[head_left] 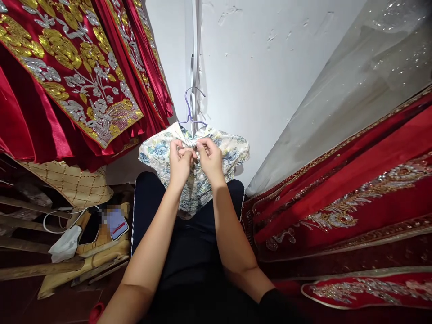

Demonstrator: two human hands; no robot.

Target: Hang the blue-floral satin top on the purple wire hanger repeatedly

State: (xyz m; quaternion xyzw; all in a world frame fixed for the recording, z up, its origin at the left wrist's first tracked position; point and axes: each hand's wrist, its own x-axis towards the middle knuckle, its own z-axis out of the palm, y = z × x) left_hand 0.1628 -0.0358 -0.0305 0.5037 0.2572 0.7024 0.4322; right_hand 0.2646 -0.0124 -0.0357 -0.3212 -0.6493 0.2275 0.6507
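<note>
A short-sleeved floral shirt (pixel 158 150), cream with blue and yellow flowers, hangs on a purple hanger (pixel 188 105) in front of me. Its lower part rests over my lap. My left hand (pixel 180 161) pinches the shirt's front just below the collar. Close beside it, my right hand (pixel 209 157) pinches the opposite edge of the same front opening. The fingertips of both hands nearly meet there. Whatever small fastening lies between them is too hidden to make out.
Red embroidered garments (pixel 94 81) hang at the left, and more red beaded garments (pixel 337 211) at the right beside a sheer sparkling fabric (pixel 337 85). A wooden stool (pixel 87 265) at lower left bears a phone (pixel 118 225), a dark device, a white cable and tissue. A white wall (pixel 256 58) stands behind.
</note>
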